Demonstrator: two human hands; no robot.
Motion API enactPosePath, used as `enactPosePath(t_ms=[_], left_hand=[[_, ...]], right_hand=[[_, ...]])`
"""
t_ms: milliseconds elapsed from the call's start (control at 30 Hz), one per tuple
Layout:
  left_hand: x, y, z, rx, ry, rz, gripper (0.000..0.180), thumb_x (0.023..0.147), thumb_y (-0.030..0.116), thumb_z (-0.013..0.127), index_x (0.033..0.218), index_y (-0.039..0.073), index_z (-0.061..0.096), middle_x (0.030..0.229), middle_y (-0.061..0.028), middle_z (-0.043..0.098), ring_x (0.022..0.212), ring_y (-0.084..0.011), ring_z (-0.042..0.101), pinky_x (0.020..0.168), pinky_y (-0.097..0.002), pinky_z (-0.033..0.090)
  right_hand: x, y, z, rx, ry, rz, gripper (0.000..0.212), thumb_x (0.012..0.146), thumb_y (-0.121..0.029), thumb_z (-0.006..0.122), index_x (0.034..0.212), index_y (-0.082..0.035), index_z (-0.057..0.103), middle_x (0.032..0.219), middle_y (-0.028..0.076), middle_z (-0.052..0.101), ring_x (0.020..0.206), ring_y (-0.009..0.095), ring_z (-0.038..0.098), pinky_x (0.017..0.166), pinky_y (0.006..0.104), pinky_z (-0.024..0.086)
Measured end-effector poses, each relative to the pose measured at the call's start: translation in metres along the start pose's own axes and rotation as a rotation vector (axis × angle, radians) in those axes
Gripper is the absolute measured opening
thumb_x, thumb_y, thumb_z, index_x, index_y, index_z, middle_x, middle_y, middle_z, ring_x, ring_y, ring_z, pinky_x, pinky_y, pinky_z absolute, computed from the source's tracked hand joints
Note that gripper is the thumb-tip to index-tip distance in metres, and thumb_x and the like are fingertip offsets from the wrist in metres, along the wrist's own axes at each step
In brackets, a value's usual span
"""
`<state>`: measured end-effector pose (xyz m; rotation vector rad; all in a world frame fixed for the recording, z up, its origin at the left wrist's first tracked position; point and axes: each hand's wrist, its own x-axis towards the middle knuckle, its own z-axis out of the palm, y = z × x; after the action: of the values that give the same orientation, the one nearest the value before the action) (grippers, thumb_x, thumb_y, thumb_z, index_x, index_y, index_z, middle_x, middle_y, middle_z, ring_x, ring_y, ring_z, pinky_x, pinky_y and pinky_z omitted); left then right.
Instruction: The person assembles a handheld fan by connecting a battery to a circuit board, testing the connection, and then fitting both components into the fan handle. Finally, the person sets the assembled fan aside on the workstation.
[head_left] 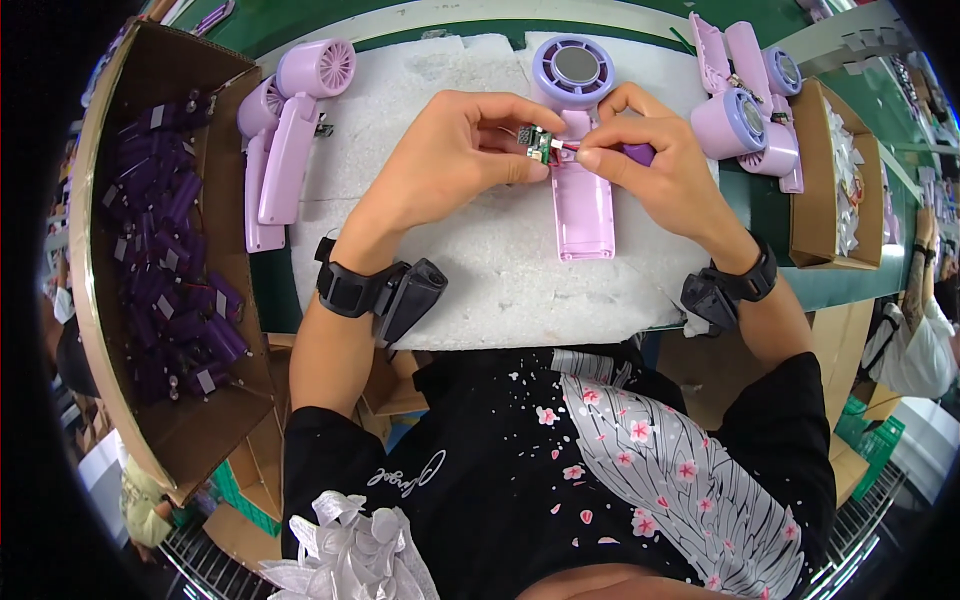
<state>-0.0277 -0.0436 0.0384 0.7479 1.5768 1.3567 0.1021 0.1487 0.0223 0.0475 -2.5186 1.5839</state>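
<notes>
Over white foam (500,290) on a green counter (840,288), your left fingers (512,172) grip a green circuit board (541,149) and your right fingers (622,172) pinch its red wires (570,148) above a pink fan shell (585,220). A carton (205,462) of purple batteries (226,338) stands at left; a co-worker (918,355) in white appears far right.

The right hand (675,165) mostly hides a purple piece (640,154), the left hand (450,150) partly covers the green circuit board (541,147), whose components are too small to tell, and the lower edge crops a silvery ornament (370,550).
</notes>
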Motion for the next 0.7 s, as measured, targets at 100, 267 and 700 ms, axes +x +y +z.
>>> enactPosePath(t_ms=[100,267,700], left_hand=[[0.0021,-0.0051,0.0015,-0.03,0.033,0.058,0.028,0.076,-0.006,0.072,0.103,-0.002,0.066,0.093,-0.0034,0.065,0.079,-0.0076,0.059,0.072,-0.0219,0.051],[0.0041,-0.0106,0.0012,-0.063,0.056,0.132,0.027,0.074,-0.007,0.073,0.099,-0.001,0.064,0.087,-0.0007,0.063,0.078,-0.0068,0.058,0.071,-0.0217,0.051],[0.0028,-0.0081,0.0039,-0.005,0.103,0.169,0.028,0.075,-0.007,0.074,0.101,-0.001,0.065,0.084,-0.0026,0.062,0.075,-0.0069,0.059,0.071,-0.0207,0.052]], right_hand=[[-0.0004,-0.003,0.001,-0.031,-0.017,-0.017,0.01,0.083,-0.009,0.07,0.086,0.001,0.069,0.089,0.004,0.048,0.078,0.012,0.048,0.069,0.0245,0.037],[-0.0006,-0.0044,0.0031,-0.044,-0.012,-0.024,0.009,0.082,-0.008,0.071,0.084,0.001,0.068,0.089,0.004,0.045,0.08,0.013,0.046,0.071,0.0255,0.037],[-0.0014,-0.0034,0.006,-0.053,0.015,-0.053,0.009,0.081,-0.005,0.071,0.083,0.002,0.067,0.088,0.004,0.043,0.079,0.014,0.045,0.069,0.0256,0.037]])
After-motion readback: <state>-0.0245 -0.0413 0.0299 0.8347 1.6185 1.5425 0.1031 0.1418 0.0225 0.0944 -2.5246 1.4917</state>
